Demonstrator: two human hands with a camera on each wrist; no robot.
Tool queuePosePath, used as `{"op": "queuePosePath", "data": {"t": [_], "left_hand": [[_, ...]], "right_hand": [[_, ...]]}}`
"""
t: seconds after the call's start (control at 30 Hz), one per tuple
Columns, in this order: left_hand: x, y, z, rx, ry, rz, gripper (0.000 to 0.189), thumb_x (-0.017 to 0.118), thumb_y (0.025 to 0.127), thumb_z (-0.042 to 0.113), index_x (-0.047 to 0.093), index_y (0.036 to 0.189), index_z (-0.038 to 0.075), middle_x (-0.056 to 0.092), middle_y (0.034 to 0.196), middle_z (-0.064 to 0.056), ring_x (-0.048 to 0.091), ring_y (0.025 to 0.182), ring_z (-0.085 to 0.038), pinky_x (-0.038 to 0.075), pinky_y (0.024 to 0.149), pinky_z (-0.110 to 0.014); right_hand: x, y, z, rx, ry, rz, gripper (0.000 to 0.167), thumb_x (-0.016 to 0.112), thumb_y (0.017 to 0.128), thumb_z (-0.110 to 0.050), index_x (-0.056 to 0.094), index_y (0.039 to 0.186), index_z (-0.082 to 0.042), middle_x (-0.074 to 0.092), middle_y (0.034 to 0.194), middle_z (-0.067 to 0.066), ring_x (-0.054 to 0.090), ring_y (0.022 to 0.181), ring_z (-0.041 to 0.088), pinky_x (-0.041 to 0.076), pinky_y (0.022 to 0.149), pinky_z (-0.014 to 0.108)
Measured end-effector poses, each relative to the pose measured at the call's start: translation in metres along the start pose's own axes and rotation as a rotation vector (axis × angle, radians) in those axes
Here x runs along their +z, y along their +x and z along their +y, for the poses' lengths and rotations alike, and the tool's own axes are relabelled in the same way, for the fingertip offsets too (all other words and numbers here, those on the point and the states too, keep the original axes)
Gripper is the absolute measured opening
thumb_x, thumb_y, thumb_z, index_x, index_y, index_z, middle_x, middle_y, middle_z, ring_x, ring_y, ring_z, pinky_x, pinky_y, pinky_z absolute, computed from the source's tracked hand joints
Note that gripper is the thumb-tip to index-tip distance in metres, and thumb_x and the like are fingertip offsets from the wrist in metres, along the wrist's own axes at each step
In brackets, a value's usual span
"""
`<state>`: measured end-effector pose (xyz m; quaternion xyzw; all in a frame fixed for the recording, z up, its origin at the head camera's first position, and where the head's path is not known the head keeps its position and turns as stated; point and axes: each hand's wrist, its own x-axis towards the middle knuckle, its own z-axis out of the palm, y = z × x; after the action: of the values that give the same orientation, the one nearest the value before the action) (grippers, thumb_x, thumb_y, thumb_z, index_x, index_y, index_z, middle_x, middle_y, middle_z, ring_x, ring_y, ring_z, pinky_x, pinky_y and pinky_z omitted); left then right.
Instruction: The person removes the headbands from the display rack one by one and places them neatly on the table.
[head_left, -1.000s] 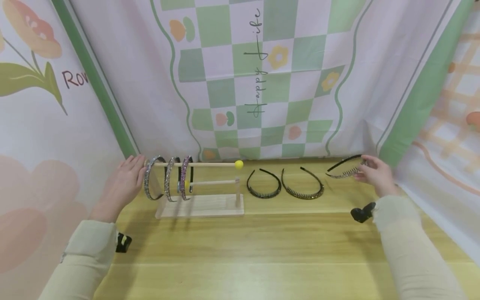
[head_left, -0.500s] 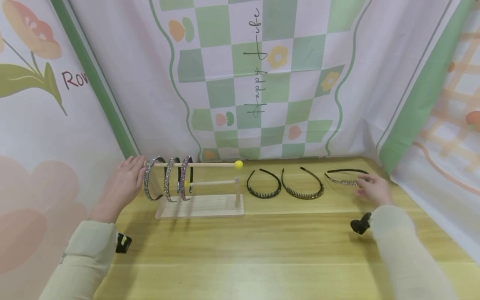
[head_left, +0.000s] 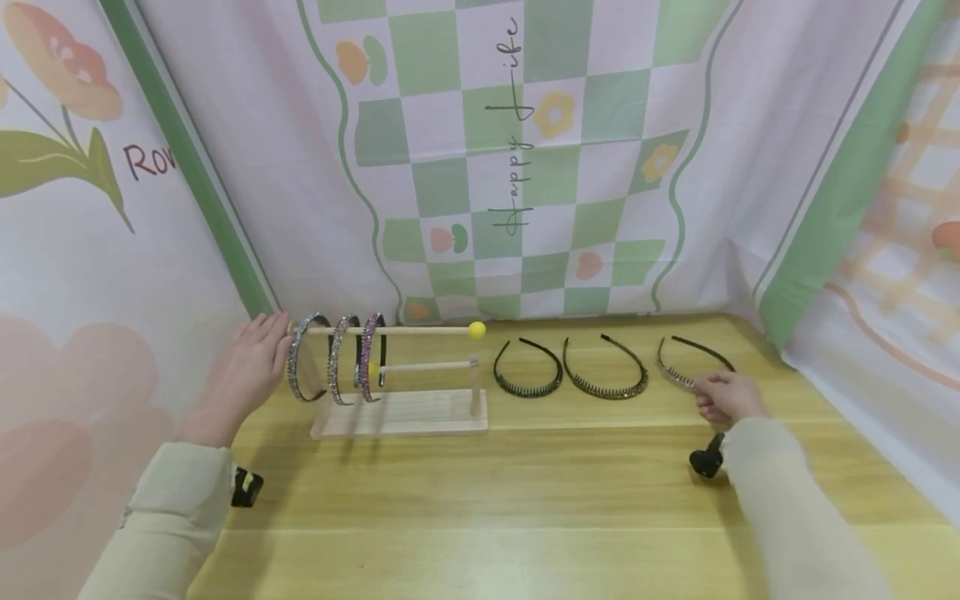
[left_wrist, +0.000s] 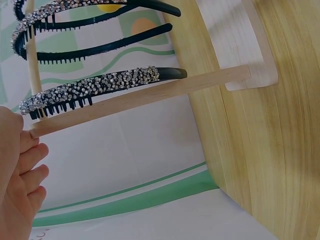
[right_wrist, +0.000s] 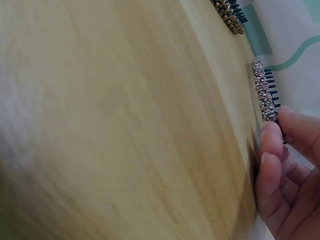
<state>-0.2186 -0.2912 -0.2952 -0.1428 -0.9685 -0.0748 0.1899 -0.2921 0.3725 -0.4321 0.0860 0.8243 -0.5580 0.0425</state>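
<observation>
In the head view my left hand (head_left: 251,367) holds the top left end of a wooden headband stand (head_left: 397,425). Thumb and fingers meet at the top of its upright (left_wrist: 135,102) in the left wrist view. A silver rhinestone headband (head_left: 295,362), another silver one (head_left: 336,362) and a purple one (head_left: 366,358) hang from the upper rod. At the right, my right hand (head_left: 731,398) pinches a silvery toothed headband (head_left: 675,377) near its decorated band, close to the tabletop. The right wrist view shows thumb and fingertips on that headband (right_wrist: 264,92); its far part is hidden.
Two dark toothed headbands, one black (head_left: 528,390) and one with gold-brown stones (head_left: 611,393), lie between the stand and my right hand. A yellow ball (head_left: 477,330) caps the upper rod. Patterned cloth (head_left: 517,183) borders the wooden table (head_left: 480,517) behind and at the sides.
My right hand has lowered the silvery headband towards the table, moved a little left and nearer, and turned it so its ends point backwards. My left hand stays at the stand.
</observation>
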Motion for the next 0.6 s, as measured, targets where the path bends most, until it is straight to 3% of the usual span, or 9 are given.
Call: {"op": "queuePosePath", "data": {"t": [0.33, 0.6], "left_hand": [[-0.0005, 0.0006, 0.0005, -0.003, -0.022, 0.0, 0.048, 0.03, 0.102, 0.02, 0.03, 0.136, -0.013, 0.03, 0.137, -0.033, 0.022, 0.128, -0.049, 0.009, 0.111, -0.048], [-0.0007, -0.0006, 0.0007, -0.004, -0.021, 0.001, 0.047, 0.03, 0.101, 0.019, 0.03, 0.135, -0.013, 0.03, 0.137, -0.033, 0.022, 0.128, -0.049, 0.009, 0.111, -0.048]], "right_hand": [[-0.0001, 0.0052, 0.0034, -0.009, -0.048, -0.007, 0.046, 0.049, 0.093, -0.014, 0.037, 0.124, 0.018, 0.062, 0.069, 0.003, 0.061, 0.057, 0.012, 0.056, 0.054, 0.026], [-0.0019, 0.0041, 0.0004, -0.022, 0.029, -0.044, 0.055, 0.05, 0.094, -0.015, 0.027, 0.134, 0.015, 0.064, 0.072, 0.003, 0.061, 0.057, 0.011, 0.056, 0.055, 0.027]]}}
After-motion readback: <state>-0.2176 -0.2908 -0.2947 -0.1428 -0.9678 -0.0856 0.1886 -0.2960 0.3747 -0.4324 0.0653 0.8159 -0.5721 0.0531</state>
